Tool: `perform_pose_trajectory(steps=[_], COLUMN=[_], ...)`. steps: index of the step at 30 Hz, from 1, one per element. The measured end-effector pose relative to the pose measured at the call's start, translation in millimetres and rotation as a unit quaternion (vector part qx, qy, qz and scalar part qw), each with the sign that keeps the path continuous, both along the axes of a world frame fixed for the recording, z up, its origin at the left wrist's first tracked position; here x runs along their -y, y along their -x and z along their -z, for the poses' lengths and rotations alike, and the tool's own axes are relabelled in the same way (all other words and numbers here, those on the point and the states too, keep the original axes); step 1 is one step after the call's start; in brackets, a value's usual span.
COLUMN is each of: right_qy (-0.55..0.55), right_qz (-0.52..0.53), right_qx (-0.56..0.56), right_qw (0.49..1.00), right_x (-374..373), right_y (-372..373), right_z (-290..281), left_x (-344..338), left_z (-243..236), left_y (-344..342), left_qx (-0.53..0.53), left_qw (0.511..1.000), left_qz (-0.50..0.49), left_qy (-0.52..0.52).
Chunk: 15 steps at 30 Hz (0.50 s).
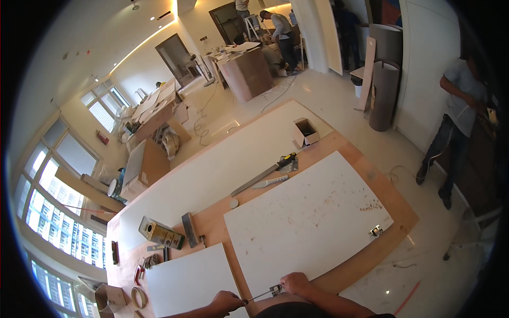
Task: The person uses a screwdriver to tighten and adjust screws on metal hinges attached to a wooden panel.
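My left hand [227,301] is closed on the handle of a screwdriver [260,296], whose shaft reaches toward a metal hinge [275,290] on the near edge of a white panel [305,217]. Just right of that hinge, my right hand [294,283] has curled fingers resting at the panel edge; what they grip is hidden. A second hinge [376,230] lies near the panel's right corner. A smaller white panel [188,278] sits left, beside a roll of tape [139,297].
The wooden worktop [397,206] also holds a can [159,233], a saw [254,180], a knife [270,181] and a cardboard box [305,131]. A worker [456,116] stands at the right; several others [281,37] are at the back. Cables [201,127] lie on the floor.
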State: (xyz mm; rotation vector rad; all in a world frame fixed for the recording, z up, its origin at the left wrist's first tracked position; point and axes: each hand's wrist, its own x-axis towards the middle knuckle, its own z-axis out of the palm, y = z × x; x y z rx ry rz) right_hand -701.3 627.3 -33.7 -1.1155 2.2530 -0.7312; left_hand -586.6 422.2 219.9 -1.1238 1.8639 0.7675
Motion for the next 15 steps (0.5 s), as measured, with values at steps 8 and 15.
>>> perform_pose_trajectory(steps=[8, 15], right_qy=[0.0, 0.016], right_qz=[-0.018, 0.024], right_qx=[-0.003, 0.018], right_qw=[1.0, 0.999], right_x=[8.9, -1.3], right_y=[-6.1, -4.3], right_z=[4.2, 9.0], left_x=[5.0, -35.1], left_z=[3.5, -13.1], left_y=[13.5, -11.3], left_qx=[0.046, -0.15], left_qw=[0.976, 0.762], left_qz=[0.204, 0.623], left_qy=[-0.052, 0.092])
